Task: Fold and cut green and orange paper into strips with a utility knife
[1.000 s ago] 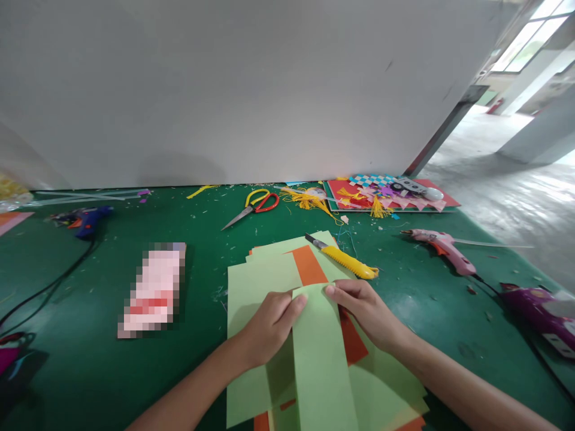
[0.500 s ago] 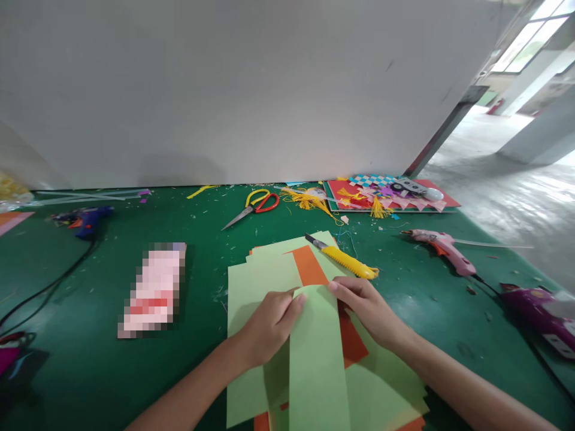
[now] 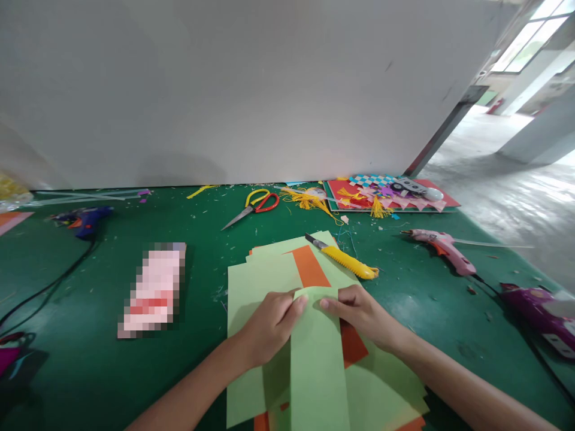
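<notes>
A long light green paper strip (image 3: 318, 365) lies lengthwise over a stack of green and orange paper sheets (image 3: 256, 287) on the green table (image 3: 99, 371). My left hand (image 3: 268, 326) pinches the strip's far left corner, fingers curled. My right hand (image 3: 362, 314) pinches the far edge from the right, its fingertip pressing on the strip's top. An orange strip (image 3: 309, 265) shows just beyond the hands. A yellow utility knife (image 3: 345, 260) rests on the far right corner of the stack.
Red and yellow scissors (image 3: 256, 205) lie near the white wall. A pink glue gun (image 3: 442, 246) and a purple one (image 3: 539, 314) lie at right, a blue one (image 3: 85, 219) at left. Paper crafts with tassels (image 3: 381, 194) sit far right; a pink packet (image 3: 155, 287) left.
My right hand has slid leftward along the strip's far edge, towards my left hand. The strip has shifted slightly left. The left hand has stayed nearly still.
</notes>
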Demonstrator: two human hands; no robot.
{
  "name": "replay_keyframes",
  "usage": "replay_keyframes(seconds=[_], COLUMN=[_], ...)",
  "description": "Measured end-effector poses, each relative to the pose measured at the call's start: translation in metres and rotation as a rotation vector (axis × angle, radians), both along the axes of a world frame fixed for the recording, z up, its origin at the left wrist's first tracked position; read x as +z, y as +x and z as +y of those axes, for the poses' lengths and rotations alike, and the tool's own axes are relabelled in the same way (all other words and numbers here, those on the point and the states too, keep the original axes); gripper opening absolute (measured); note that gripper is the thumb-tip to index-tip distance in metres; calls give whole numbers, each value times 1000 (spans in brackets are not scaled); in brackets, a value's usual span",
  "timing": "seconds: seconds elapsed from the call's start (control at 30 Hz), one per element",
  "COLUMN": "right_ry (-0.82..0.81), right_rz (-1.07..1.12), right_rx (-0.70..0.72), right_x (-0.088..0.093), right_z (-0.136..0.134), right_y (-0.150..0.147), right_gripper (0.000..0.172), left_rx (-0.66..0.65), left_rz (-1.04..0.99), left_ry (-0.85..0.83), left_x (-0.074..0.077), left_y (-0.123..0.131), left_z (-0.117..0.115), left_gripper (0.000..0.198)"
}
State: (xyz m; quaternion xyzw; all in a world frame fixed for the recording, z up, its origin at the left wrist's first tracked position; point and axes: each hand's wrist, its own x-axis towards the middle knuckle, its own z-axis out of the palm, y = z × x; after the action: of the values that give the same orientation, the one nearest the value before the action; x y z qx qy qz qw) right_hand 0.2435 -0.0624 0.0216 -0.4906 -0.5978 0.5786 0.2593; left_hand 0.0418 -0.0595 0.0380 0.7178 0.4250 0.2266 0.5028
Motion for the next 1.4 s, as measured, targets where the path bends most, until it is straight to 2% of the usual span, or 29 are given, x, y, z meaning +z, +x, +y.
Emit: replay_keyframes(seconds=[0.23, 0.4, 0.67, 0.9, 0.97, 1.13, 1.3, 1.4], right_ry=[30, 39, -15, 1, -38, -89, -211, -209], right_rz=[-34, -43, 3, -37, -13, 80, 125, 97], right_rx=[-17, -29, 96, 15, 80, 362, 449, 436], right_x=[-5, -3, 8, 1, 3, 15, 19, 20], right_z=[-2, -2, -3, 0, 2, 3, 0, 0], right_y=[1, -1, 1, 1, 2, 6, 7, 6], right_gripper=[55, 54, 51, 53, 48, 15, 10, 6], left_rx=[-45, 17, 69, -79, -72, -24, -111, -125], left_rz=[-2, 31, 42, -6, 1, -3, -5, 22], left_ry=[-107, -137, -157, -331, -329, -271, -253, -239], left_x=[-5, -2, 0, 8, 8, 5, 4, 5], left_y=[0, 1, -2, -4, -6, -8, -7, -7], left_z=[0, -2, -1, 1, 2, 2, 3, 3], left_gripper=[41, 45, 46, 31, 32, 28, 27, 28])
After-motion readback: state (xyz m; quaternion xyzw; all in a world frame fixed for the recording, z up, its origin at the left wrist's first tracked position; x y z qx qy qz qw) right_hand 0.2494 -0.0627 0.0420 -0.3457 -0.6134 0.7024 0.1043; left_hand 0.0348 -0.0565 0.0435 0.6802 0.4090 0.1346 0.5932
